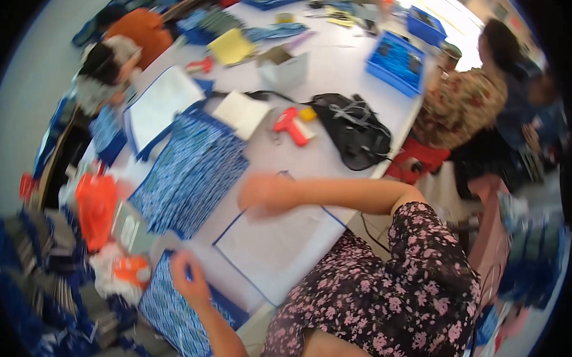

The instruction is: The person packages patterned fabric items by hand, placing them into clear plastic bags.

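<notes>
My right hand [267, 195], smeared by motion, hovers over the upper edge of a white cloth panel [282, 251] with dark blue edging. How its fingers are set cannot be made out. Lower left, my left hand [190, 279] is above a blue patterned cloth piece [171, 308]; thumb and finger look apart, with nothing visible between them. Beyond my hands lies a spread stack of blue patterned cloth pieces [188, 172]. A red and white handheld tool [292, 126] rests past my right hand, beside a black bag [353, 129] with grey cords on it.
A white box [284, 70] and a yellow sheet [232, 48] stand farther up the table. Blue bins [395, 61] sit at its far right. Orange plastic bags [97, 207] and bundled blue-grey cloth [40, 275] crowd the left. People work along both sides.
</notes>
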The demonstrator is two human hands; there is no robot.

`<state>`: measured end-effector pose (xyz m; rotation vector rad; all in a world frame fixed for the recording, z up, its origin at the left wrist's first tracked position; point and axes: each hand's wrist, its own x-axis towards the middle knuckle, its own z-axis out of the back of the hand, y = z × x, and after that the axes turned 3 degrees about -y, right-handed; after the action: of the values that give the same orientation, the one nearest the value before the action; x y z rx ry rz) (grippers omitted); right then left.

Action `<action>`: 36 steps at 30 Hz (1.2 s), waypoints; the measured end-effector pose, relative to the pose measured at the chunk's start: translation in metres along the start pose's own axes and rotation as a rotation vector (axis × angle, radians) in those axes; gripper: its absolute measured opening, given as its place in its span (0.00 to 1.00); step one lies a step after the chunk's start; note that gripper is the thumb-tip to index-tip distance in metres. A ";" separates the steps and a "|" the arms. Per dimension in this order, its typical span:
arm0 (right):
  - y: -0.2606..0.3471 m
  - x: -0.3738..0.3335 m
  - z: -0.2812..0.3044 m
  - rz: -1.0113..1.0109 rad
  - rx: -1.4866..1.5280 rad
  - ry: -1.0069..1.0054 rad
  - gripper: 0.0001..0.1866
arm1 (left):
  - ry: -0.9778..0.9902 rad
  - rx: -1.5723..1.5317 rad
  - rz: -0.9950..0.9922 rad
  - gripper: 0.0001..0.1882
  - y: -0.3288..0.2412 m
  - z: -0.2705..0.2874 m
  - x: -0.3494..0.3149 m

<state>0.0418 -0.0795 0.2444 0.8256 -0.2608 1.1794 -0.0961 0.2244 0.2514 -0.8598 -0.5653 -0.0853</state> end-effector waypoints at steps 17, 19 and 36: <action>0.073 -0.139 -0.052 -0.204 0.091 0.496 0.04 | 0.596 0.028 -0.112 0.23 0.019 -0.046 -0.188; 0.068 -0.138 -0.052 -0.316 0.206 0.528 0.06 | 0.573 0.098 -0.171 0.24 0.021 -0.049 -0.191; 0.068 -0.106 -0.002 -0.352 0.210 0.560 0.08 | 0.380 0.056 0.159 0.06 -0.047 -0.048 -0.142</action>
<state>-0.0603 -0.1441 0.2103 0.6552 0.4586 1.0643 -0.2098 0.1365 0.1871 -0.8057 -0.1427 -0.0851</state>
